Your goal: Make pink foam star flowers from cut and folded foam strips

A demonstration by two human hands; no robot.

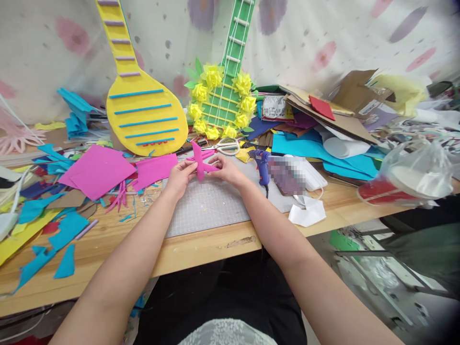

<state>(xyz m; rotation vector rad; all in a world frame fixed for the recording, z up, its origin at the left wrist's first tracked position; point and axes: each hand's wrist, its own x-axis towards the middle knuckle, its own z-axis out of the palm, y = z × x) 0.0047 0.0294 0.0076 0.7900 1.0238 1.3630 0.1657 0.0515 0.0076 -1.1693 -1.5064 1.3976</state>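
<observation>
Over the grey cutting mat, both my hands are closed on bright pink strips of paper or foam. My left hand pinches an upright pink strip at its edge. Between the fingertips of my right hand is the end of a flat pink strip, which meets the upright one. Whether the two are joined cannot be made out. More thin pink strips lie just behind my fingers. Beyond them rests a pair of white-handled scissors. A blue glue gun lies right of my right hand.
A yellow guitar-shaped craft and a green one with yellow flowers lean at the back. Pink sheets and blue scraps cover the left. Right are a white mask, piled cardboard and a bagged red cup.
</observation>
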